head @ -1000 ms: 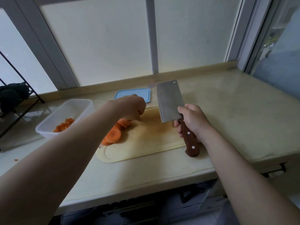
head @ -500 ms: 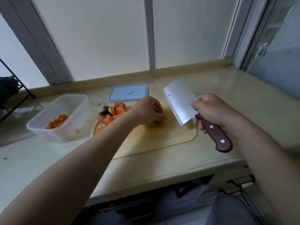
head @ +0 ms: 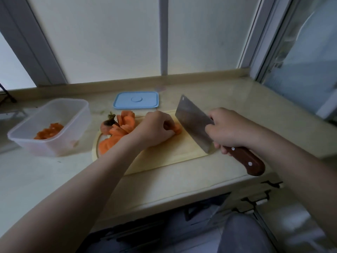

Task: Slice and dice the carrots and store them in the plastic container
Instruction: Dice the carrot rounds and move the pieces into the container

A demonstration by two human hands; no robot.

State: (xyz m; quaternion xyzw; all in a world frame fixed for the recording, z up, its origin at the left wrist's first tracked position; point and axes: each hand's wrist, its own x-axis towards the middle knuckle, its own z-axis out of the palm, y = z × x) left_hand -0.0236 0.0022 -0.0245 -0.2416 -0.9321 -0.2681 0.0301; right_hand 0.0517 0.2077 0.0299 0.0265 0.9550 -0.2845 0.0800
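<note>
Right hand [head: 228,130] grip: clenched round the wooden handle of the cleaver [head: 193,123], up by the blade. The handle end sticks out toward the person, past the right end of the cutting board [head: 164,154]. Blade is tilted with its flat face up toward the camera, over the board's right part. Can't tell if its lower corner touches the board.

Left hand [head: 156,130] grip: fingers curled down over a carrot piece [head: 177,129] at mid-board, pinning it there. Only the orange end shows past the fingers, just left of the blade edge.

Board's left end: pile of carrot slices [head: 124,125], some stacked, some flat, plus the cut-off carrot top [head: 107,125] with its dark stem stub at the far-left edge.

Left of the board, near but apart: clear plastic container [head: 52,114], open, with diced carrot [head: 48,131] in the bottom.

Behind the board: blue lid [head: 135,99], lying flat.

All of it sits on the pale counter [head: 45,176]. A frosted window [head: 113,42] runs along the far side beyond the board.
</note>
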